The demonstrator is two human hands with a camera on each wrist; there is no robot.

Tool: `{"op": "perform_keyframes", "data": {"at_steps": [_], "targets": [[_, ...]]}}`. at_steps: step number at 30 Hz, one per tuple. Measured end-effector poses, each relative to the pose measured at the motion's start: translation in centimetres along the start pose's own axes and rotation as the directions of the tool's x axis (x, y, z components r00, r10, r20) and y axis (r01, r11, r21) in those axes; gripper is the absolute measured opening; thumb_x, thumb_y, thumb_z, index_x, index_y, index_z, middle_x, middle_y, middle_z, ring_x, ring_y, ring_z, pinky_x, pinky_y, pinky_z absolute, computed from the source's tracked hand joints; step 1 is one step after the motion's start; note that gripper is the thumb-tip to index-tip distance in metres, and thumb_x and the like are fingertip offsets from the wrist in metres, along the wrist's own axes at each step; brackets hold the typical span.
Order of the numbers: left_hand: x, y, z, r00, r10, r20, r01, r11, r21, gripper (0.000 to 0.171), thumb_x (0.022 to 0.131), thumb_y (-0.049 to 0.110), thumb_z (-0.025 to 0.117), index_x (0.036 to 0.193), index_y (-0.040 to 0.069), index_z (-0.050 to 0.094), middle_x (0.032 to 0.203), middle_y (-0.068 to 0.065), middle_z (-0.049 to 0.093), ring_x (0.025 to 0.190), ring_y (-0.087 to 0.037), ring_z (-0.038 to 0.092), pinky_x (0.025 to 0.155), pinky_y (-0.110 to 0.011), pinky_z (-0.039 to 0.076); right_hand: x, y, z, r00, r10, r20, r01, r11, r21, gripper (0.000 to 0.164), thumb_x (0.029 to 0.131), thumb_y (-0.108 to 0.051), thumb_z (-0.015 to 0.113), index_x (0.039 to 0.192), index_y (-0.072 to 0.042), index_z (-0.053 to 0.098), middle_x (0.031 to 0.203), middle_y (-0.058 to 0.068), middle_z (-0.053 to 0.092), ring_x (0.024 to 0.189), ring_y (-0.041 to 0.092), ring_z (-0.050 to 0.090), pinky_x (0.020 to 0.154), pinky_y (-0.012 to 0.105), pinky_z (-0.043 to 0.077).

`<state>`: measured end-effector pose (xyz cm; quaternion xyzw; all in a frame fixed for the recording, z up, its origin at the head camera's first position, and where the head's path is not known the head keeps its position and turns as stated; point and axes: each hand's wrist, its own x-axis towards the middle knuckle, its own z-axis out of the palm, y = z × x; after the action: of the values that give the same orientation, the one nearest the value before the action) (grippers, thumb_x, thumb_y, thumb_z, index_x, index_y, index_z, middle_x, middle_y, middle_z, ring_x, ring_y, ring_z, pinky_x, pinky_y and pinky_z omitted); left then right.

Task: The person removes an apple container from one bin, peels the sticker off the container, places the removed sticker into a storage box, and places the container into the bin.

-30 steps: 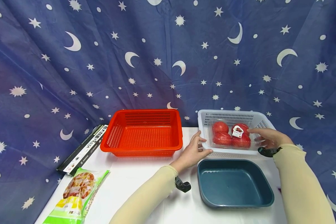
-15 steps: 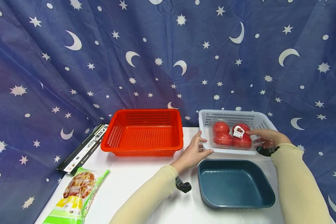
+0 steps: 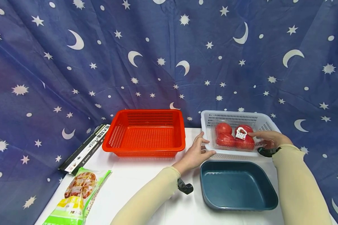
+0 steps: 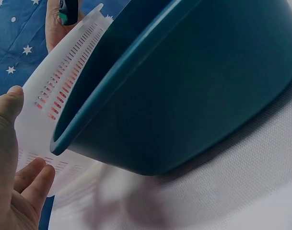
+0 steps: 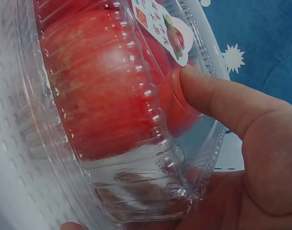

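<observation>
A clear plastic box of apples (image 3: 226, 140) lies in the white basket (image 3: 233, 152) at the right. Several red apples (image 5: 100, 81) show through its lid, which bears a white label (image 3: 241, 133). My right hand (image 3: 271, 138) holds the box by its right end, thumb (image 5: 208, 91) on the lid beside the label and other fingers partly hidden below. At the basket's near left corner my left hand (image 3: 193, 154) is spread, thumb along the front side and fingertips (image 4: 40, 179) against the left side; nothing is lifted by it.
A dark teal tub (image 3: 238, 187) stands close in front of the white basket. Left of it is a red basket (image 3: 143, 151). A black-and-white pasta box (image 3: 85, 150) and a green bag (image 3: 78, 193) lie at the far left. A starry curtain (image 3: 157, 62) hangs behind.
My right hand has shifted slightly inward, its thumb now at the box's label. The left hand keeps its place at the basket corner. The whole view drifts slightly to the right.
</observation>
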<state>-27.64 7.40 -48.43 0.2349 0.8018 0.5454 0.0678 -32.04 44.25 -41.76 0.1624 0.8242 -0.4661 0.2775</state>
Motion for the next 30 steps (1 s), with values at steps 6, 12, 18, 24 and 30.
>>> {"op": "perform_keyframes", "data": {"at_steps": [6,12,18,24,30], "targets": [[0.1,-0.1,0.2,1.0,0.01,0.004,-0.01,1.0,-0.002,0.051,0.093,0.034,0.077,0.129,0.009,0.05,0.169,0.007,0.016,0.117,-0.017,0.064,0.097,-0.029,0.053,-0.1,0.0,0.0,1.0,0.013,-0.005,-0.013,1.0,0.024,0.111,0.098,-0.058,0.057,0.154,0.014,-0.007,0.159,0.04,0.001,0.142,0.057,0.017,0.111,0.058,0.04],[0.1,-0.2,0.3,1.0,0.017,-0.006,-0.017,1.0,0.002,0.051,0.093,0.033,0.078,0.128,0.009,0.05,0.17,0.006,0.016,0.117,-0.017,0.064,0.096,-0.027,0.053,-0.5,0.0,0.1,0.998,0.018,-0.058,-0.015,0.998,0.061,0.119,0.095,-0.062,0.061,0.155,0.011,-0.012,0.157,0.042,0.0,0.141,0.057,0.014,0.105,0.058,0.046],[0.1,-0.2,0.3,1.0,0.017,-0.012,-0.017,1.0,0.002,0.047,0.093,0.032,0.078,0.126,0.013,0.05,0.169,0.006,0.017,0.116,-0.015,0.065,0.096,-0.027,0.053,-0.8,-0.6,0.3,0.999,0.034,-0.02,-0.029,0.981,0.194,0.123,0.094,-0.06,0.064,0.153,0.005,-0.023,0.16,0.039,-0.012,0.148,0.055,0.001,0.113,0.059,0.034],[0.0,0.0,0.1,1.0,0.027,-0.01,-0.027,1.0,0.002,0.044,0.093,0.03,0.078,0.124,0.015,0.05,0.169,0.004,0.017,0.116,-0.017,0.065,0.096,-0.026,0.053,-0.3,-1.3,0.8,0.999,0.009,0.041,-0.026,0.898,0.439,0.115,0.098,-0.046,0.067,0.158,-0.006,-0.022,0.161,0.03,0.01,0.144,0.043,0.023,0.106,0.056,0.043],[0.0,0.1,0.1,1.0,0.029,-0.011,-0.029,1.0,0.004,0.044,0.093,0.03,0.077,0.125,0.015,0.05,0.169,0.004,0.018,0.115,-0.017,0.066,0.095,-0.024,0.053,-0.9,-1.8,1.0,0.999,0.01,0.051,-0.035,0.855,0.517,0.108,0.099,-0.041,0.068,0.162,-0.01,-0.014,0.143,0.017,0.035,0.114,0.028,0.052,0.103,0.049,0.048]]}}
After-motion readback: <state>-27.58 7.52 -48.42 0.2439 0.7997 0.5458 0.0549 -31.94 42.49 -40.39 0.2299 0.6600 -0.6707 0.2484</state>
